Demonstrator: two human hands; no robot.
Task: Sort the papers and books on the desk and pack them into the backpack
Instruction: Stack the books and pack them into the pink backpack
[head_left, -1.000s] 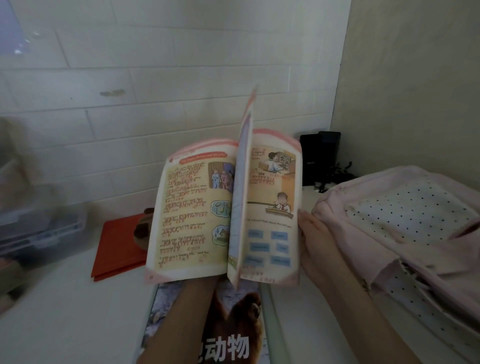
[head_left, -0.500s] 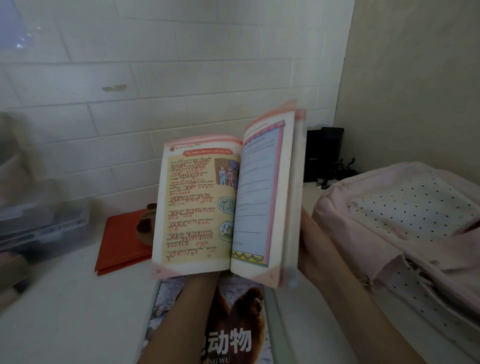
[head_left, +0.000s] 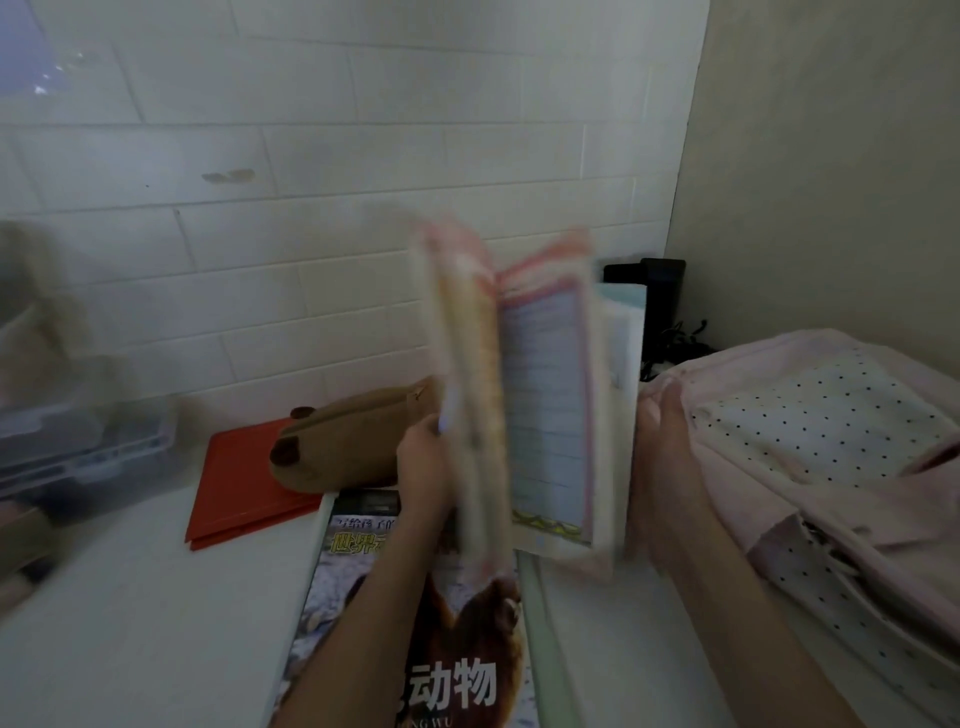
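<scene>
I see the picture book held upright above the desk, half shut and blurred. My left hand grips its left cover, thumb on the near face, forearm rising from below. My right hand stands edge-on against the back cover, fingers up; whether it clasps I cannot tell. The pink backpack lies just right of that hand. Under the arms an animal book lies flat, a red folder and brown pencil case behind.
</scene>
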